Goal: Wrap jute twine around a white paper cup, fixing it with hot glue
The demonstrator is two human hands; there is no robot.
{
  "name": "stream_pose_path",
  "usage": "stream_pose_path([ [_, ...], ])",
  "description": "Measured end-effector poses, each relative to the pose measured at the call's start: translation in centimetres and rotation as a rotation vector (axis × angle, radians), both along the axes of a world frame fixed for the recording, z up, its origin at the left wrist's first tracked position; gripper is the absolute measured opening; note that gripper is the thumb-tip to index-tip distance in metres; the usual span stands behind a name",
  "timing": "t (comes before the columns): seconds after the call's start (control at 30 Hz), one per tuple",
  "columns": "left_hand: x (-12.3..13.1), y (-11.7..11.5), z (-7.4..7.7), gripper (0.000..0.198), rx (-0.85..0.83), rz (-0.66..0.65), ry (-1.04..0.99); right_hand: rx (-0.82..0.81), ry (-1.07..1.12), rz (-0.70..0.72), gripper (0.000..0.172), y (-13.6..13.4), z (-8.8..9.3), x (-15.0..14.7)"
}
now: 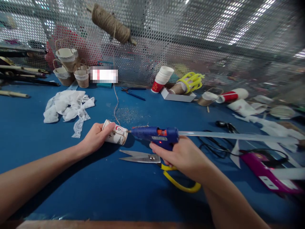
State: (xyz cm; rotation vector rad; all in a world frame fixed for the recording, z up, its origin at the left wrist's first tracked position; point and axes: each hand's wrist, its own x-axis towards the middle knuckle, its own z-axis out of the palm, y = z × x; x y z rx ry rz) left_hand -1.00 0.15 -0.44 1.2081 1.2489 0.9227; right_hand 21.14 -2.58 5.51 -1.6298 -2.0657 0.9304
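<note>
My left hand (pixel 97 136) grips a white paper cup (pixel 119 136) printed with dark characters and a red mark, tipped on its side above the table. A strand of twine (pixel 115 106) runs down to the cup from a spool (pixel 109 24) hung on the mesh. In my right hand (pixel 181 156) is a blue glue gun (pixel 145 133) with a lit red light and a long clear glue stick (pixel 226 136) out of its back. The gun's nozzle is at the cup's base edge; whether it touches, I cannot tell. Under it lie scissors (pixel 143 157) with yellow handles.
White lace (pixel 66 105) and twine-wrapped baskets (pixel 82 76) are at the left. Stacked paper cups (pixel 162 79), pliers (pixel 134 93) and a white box (pixel 177 96) sit along the perforated metal wall (pixel 147 63). A black cord (pixel 214 149) and purple power strip (pixel 267 175) lie at right.
</note>
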Motion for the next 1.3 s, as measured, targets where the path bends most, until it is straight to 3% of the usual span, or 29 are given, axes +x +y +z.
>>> stream_pose_path([
  [0.83,-0.1,0.3,-0.5,0.039,0.002,0.012,0.014,-0.025,0.021,-0.016,0.027,-0.3,0.2,-0.2],
  [0.97,0.2,0.5,-0.3,0.035,-0.031,0.037,-0.083,-0.050,0.054,-0.043,0.027,-0.4,0.1,0.0],
  [1.13,0.0,1.2,0.6,0.025,-0.144,0.168,-0.307,-0.124,0.150,-0.077,0.028,-0.4,0.3,-0.2],
  [1.3,-0.3,1.2,1.4,0.020,-0.230,0.221,-0.373,-0.133,0.230,-0.162,0.022,-0.9,0.4,-0.7],
])
